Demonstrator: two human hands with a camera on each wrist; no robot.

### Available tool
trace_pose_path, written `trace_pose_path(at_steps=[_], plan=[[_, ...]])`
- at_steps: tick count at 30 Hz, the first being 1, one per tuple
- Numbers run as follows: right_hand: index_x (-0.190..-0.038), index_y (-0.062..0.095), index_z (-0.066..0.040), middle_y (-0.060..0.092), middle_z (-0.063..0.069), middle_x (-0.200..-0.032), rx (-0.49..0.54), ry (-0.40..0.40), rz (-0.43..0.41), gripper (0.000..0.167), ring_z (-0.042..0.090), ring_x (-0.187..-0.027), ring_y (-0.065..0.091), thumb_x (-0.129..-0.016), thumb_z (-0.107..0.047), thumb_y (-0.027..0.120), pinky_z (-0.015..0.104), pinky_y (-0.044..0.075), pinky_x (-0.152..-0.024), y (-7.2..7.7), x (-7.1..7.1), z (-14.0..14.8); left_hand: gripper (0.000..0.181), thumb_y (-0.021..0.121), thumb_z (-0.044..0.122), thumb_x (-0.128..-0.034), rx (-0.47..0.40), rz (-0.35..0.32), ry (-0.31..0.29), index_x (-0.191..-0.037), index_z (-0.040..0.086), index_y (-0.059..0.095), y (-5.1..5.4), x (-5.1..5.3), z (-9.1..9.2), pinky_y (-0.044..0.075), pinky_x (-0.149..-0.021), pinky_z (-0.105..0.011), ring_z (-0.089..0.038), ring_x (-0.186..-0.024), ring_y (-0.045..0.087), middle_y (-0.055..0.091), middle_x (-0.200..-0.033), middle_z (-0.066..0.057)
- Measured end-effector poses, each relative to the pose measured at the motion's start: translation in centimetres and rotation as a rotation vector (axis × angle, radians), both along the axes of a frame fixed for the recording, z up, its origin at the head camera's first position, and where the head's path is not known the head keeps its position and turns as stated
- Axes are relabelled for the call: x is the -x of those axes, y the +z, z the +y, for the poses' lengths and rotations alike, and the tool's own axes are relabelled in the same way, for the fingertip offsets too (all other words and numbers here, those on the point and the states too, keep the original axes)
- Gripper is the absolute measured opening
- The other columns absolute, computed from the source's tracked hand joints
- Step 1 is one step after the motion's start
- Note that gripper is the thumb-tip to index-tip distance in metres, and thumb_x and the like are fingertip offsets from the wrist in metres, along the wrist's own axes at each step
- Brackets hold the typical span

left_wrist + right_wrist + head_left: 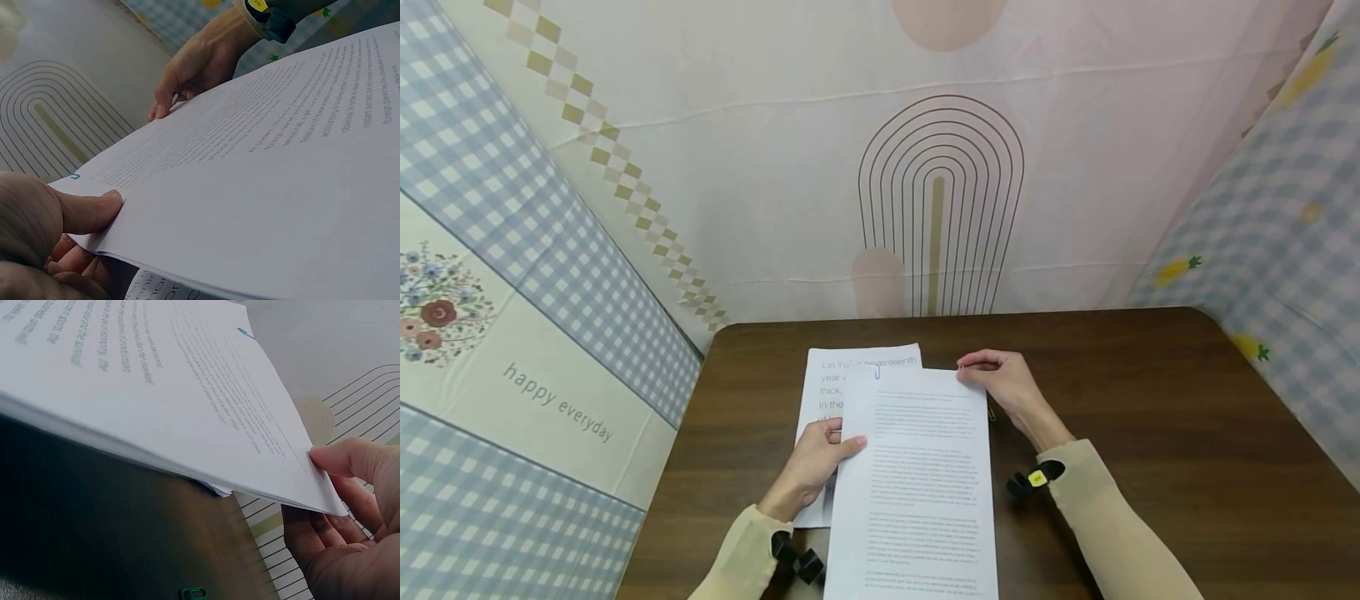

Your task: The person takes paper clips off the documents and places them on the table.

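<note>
A stack of printed sheets (925,483) is held up, tilted, above the table. My left hand (815,462) pinches its left edge, thumb on top and fingers beneath. At the top right corner, my right hand (1011,390) pinches the sheets between thumb and fingers. Whether something small is also between those right fingertips, I cannot tell. A blue paper clip (877,372) sits on the top edge, left of the middle. Partly covered behind the stack lies another set of papers (861,354) in larger print.
A brown wooden table (1150,400) lies under the papers. One small clip (991,413) is on it, just right of the stack; a green clip (194,592) shows in the right wrist view. Patterned cloths (760,183) hang behind and at both sides.
</note>
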State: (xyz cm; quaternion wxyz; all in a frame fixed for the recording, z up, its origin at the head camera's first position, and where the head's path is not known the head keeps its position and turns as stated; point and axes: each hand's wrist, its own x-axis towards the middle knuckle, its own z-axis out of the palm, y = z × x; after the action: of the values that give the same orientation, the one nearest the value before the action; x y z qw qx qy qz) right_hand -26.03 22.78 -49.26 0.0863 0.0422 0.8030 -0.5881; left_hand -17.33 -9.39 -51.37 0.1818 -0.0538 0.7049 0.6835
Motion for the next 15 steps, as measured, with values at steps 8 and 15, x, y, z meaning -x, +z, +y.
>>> trace_pose_path(at_steps=[8,15], plan=[[-0.125,0.075,0.004,0.081,0.003,-0.105,0.036,-0.009,0.01,0.032,0.014,-0.092,0.072,-0.098,-0.012,0.08,0.024,0.057,-0.086,-0.3,0.0,0.4,0.03,0.068,0.004,-0.105,0.015,0.004,-0.011,-0.132,-0.01,0.067,-0.2,0.1,0.0,0.068,-0.073,-0.032,-0.021,-0.087,0.083,0.083,-0.104,-0.017],[-0.129,0.07,0.008,0.08,-0.005,-0.098,0.102,-0.026,0.032,0.038,0.01,-0.089,0.074,-0.1,-0.014,0.079,0.032,0.065,-0.086,-0.3,0.1,1.4,0.032,0.067,0.002,-0.1045,0.02,-0.007,-0.001,-0.132,-0.013,0.066,-0.4,-0.2,-0.6,0.068,-0.073,-0.032,-0.02,-0.086,0.082,0.083,-0.102,-0.016]])
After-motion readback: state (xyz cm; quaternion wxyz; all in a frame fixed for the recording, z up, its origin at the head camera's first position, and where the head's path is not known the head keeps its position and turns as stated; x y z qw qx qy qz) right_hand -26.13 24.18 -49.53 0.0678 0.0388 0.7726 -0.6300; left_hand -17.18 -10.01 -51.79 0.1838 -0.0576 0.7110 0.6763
